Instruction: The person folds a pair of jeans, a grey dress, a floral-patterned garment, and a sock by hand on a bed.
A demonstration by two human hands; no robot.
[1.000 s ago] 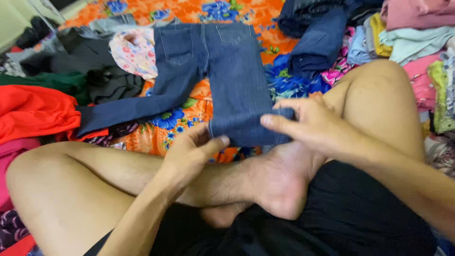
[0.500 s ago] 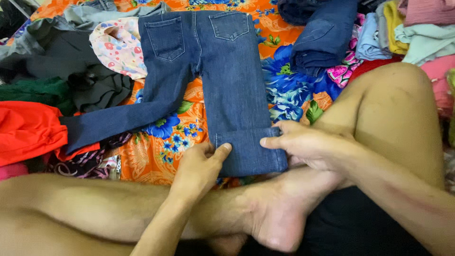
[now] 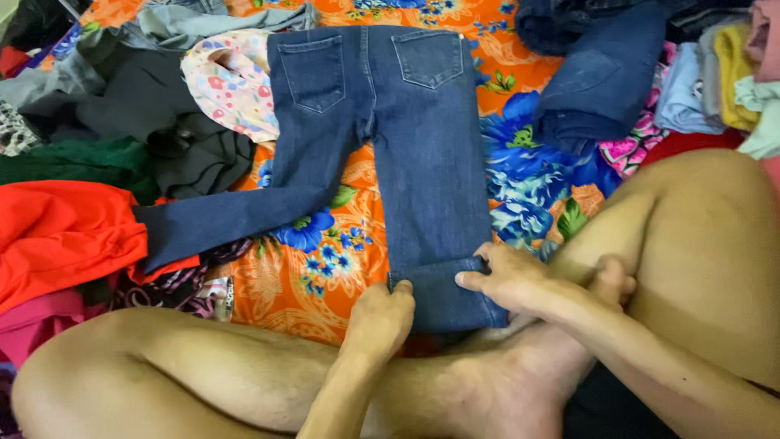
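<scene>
Dark blue jeans (image 3: 406, 154), back pockets up, flat on floral sheet, one leg angled left, other cuff folded

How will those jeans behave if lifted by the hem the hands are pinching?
Probably floppy: the jeans lie flat, one leg bent sideways across the floral sheet, so they would drape and trail. Likely fairly heavy for cloth, being thick denim. Unlikely to slip: the left hand and right hand pinch the folded hem, and the weave looks coarse.
</scene>
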